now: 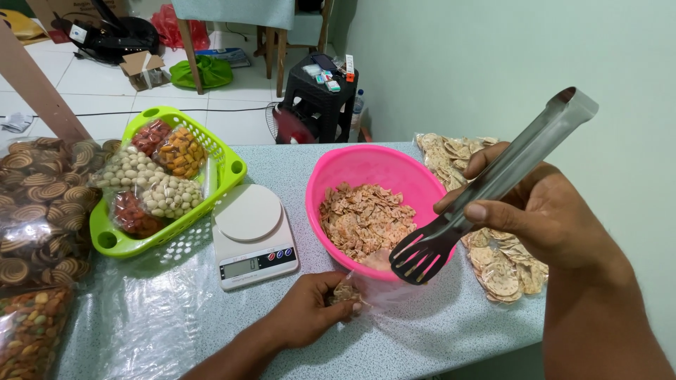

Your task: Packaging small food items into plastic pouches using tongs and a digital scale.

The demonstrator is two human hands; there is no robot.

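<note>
Speckled grey worktop (451, 331) against a pale green wall, partly covered by clear plastic sheeting at the near left.

Nearest: left hand (310, 309) resting on the worktop, fingers clenched around the gathered mouth of a small clear plastic bag (377, 285) holding a few brown chips. The bag lies on the worktop touching the near side of the bowl.

Right hand (546, 211) raised above the worktop, grasping long metal tongs with black slotted tips (486, 190). Tips point down-left, over the near rim of the bowl and just above the bag; tips close together, no chips seen between them.

Round pink plastic bowl (338, 169), centre, partly filled with brown flaky chips (366, 218).

Left of the bowl: small white digital kitchen scale (250, 236), platform bare. Beyond it, lime-green plastic basket (232, 169) holding clear packets of pale round, orange and red snacks.

Far left edge: large bags of brown spiral-patterned crackers (35, 204) and mixed coloured snacks (28, 331).

Right of the bowl: clear bags of flat pale round crackers (503, 271), by the wall.

Beyond the worktop: white tiled floor, black plastic stool (317, 98) carrying small items.
</note>
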